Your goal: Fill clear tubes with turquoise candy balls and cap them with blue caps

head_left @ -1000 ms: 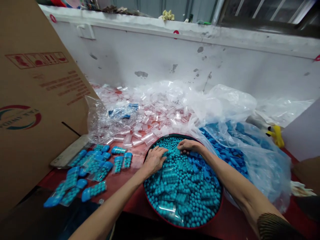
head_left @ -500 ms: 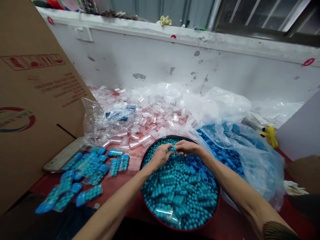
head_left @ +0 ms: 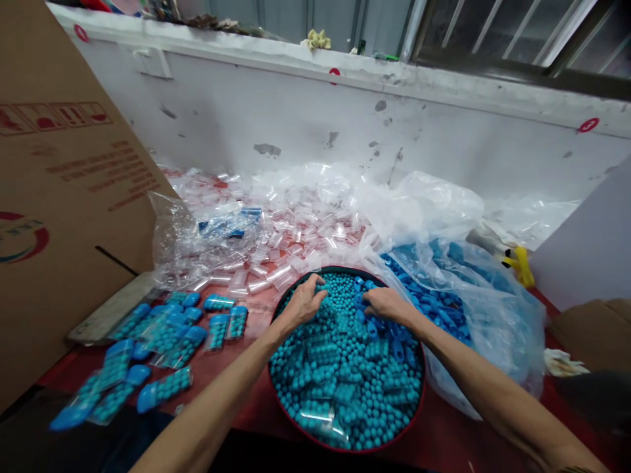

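The hands have just been parted, so beads and caps are separately reached: in the lower-centre tub (head_left: pixel 355 450), teal beads (head_left: pixel 345 335) are met by the curled left hand (head_left: pixel 302 303), blue caps (head_left: pixel 397 349) by the bent right hand (head_left: pixel 389 305), neither grasp being discernible.

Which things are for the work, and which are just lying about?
Probably for the work:
tub
blue-green balls
blue caps
clear tubes
filled tubes

Probably just lying about:
yellow thing
crumpled white thing
pale lump on the ledge
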### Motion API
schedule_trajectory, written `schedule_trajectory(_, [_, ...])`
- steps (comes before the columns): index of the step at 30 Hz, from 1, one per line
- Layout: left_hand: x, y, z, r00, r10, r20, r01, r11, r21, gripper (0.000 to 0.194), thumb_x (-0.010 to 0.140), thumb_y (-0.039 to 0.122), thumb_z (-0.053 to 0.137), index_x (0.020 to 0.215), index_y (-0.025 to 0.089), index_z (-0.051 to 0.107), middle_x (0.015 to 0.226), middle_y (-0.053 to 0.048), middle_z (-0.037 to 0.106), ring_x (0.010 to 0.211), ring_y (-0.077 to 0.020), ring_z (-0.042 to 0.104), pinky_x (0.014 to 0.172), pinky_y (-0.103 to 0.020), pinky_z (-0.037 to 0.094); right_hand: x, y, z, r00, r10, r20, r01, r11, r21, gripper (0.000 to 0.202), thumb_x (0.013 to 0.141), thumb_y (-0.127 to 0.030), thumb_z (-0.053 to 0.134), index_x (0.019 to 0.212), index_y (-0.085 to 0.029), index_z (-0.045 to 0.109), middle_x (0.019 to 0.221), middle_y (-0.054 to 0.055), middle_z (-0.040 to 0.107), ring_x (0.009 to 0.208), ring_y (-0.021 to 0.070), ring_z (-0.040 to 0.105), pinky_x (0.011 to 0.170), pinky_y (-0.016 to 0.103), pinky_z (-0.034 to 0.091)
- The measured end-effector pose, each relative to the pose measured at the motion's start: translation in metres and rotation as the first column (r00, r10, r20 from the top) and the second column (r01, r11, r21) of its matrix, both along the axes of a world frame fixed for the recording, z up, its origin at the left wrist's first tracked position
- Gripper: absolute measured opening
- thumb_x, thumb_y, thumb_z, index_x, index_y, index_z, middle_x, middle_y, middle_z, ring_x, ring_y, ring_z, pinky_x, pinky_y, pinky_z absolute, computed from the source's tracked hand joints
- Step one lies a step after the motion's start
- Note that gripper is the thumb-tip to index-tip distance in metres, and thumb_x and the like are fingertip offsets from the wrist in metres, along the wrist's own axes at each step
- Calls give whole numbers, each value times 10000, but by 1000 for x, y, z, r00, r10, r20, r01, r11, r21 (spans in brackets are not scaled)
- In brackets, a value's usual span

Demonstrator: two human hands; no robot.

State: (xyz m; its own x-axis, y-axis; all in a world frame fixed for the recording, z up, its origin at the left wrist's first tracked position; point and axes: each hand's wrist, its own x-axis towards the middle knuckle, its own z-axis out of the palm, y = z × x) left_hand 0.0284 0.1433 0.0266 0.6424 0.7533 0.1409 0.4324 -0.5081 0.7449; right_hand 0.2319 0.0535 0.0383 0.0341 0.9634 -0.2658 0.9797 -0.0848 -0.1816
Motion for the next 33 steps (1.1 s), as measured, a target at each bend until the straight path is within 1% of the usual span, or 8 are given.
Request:
schedule_trajectory(2, [0,-5,3,999,-13,36,14,1000,-28,249,743,251,427,966,154,485,706,1,546,607,-125,494,624,-243,378,-1,1,6,998,31,47,-33,998,59,152,693,-250,573,807,-156,609,864,105,612,856,252,545,720,325,388])
schedule_trajectory(6, [5,-12,4,995,-63,82,67,996,-50,214,720,251,459,906,169,527,640,29,505,592,-116,467,601,-232,367,-12,5,20,994,55,98,-86,935,345,182,745,-237,521,899,-145,556,912,104,592,903,233,519,775,339,377])
schedule_trajectory(9, [10,-15,2,984,-110,140,131,980,-151,189,708,230,461,866,163,538,622,35,483,590,-111,456,572,-221,371,-29,6,19,995,92,-42,-63,891,449,226,799,-172,428,1007,-135,507,817,73,612,771,184,565,689,286,420])
schedule_trajectory(13, [10,-22,-2,957,-105,270,211,891,-401,159,707,223,453,843,151,495,643,30,489,568,-104,478,505,-211,398,-42,3,5,945,269,-186,-121,817,564,307,812,-139,393,1100,-149,501,1014,97,599,931,188,549,792,303,421])
schedule_trajectory(16, [6,-29,-3,940,-68,333,251,801,-544,208,713,253,462,897,156,468,698,21,504,516,-96,505,408,-191,383,-44,-2,-3,870,298,-394,-22,820,572,317,802,-163,431,1102,-173,532,1008,70,616,899,172,571,792,301,442])
schedule_trajectory(20, [4,-36,1,919,-9,394,263,759,-595,317,721,290,491,1004,158,440,682,28,498,440,-69,490,331,-152,318,-47,-6,-3,732,201,-652,208,845,493,252,774,-194,497,998,-193,610,857,19,660,748,147,607,716,282,479])
schedule_trajectory(27, [3,-42,8,876,78,476,295,694,-657,496,732,306,508,1174,177,324,682,32,511,398,-53,489,304,-133,274,-53,-11,0,692,228,-685,271,798,538,199,758,-216,534,918,-215,654,864,16,671,787,164,607,753,308,472])
schedule_trajectory(33, [5,-50,9,875,128,467,230,739,-633,317,743,272,483,1038,176,418,525,88,418,333,-26,406,319,-124,274,-64,-20,-3,692,263,-672,282,758,588,202,794,-214,488,908,-200,654,837,43,660,764,156,601,718,295,479])
